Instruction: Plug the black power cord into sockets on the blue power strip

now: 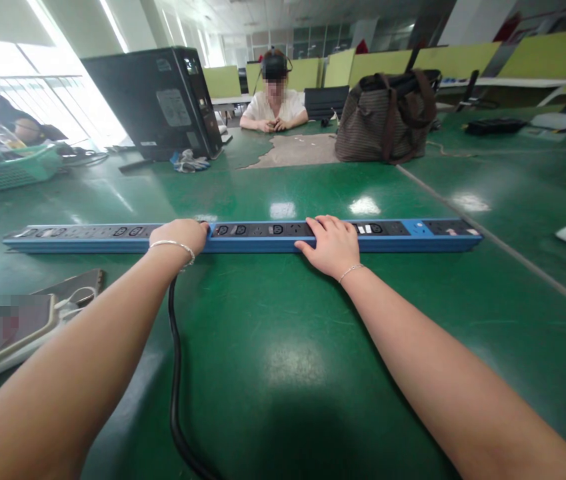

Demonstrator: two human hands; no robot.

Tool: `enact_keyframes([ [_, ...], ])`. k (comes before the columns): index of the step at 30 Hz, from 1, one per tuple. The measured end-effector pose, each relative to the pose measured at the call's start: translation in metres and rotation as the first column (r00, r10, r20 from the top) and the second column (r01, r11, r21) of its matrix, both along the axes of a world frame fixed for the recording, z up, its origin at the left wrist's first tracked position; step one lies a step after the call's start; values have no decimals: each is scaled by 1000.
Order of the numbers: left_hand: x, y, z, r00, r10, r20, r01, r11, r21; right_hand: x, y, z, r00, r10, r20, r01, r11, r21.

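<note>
We've got the power strip [257,245] seemingly steadied, right hand [335,247] spread open across it at one o'clock, left hand [179,237] curled at eleven (holding what, we can't tell), cable [176,373] connection unconfirmed.

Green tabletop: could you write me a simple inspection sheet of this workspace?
Surface: glossy green tabletop, bare grey patch at the far side.
Things handled: long blue power strip with black socket panels, lying crosswise.
Clutter: black boxy computer tower, brown striped fabric bag, green plastic basket.
Hands: left hand curled on the strip; right hand resting on it, palm down.
Cables: thick black cable below the left hand; ends out of sight.
Surroundings: seated person in white opposite; yellow-green partitions behind.
</note>
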State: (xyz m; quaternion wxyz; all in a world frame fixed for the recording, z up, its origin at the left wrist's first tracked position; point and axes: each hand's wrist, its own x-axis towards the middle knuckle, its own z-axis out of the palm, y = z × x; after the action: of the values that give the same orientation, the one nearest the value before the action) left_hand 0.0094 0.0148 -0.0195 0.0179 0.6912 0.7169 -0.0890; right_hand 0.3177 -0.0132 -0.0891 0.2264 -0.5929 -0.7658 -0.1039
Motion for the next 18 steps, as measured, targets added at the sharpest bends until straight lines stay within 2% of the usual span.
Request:
enact_keyframes([
  [3,5,6,7,991,107,-76,-110,994,-26,0,0,0,1000,2,-1,-2,1000,-2],
  [7,8,15,15,993,60,-101,-71,991,-109,0,0,1,1000,1,8,-1,1000,-8],
  [14,19,-13,11,979,186,-85,-186,983,8,0,0,0,1000,-3,10,3,1000,6],
  [18,15,-3,13,985,156,-72,-159,986,-42,0,0,0,1000,-1,12,1,1000,6],
])
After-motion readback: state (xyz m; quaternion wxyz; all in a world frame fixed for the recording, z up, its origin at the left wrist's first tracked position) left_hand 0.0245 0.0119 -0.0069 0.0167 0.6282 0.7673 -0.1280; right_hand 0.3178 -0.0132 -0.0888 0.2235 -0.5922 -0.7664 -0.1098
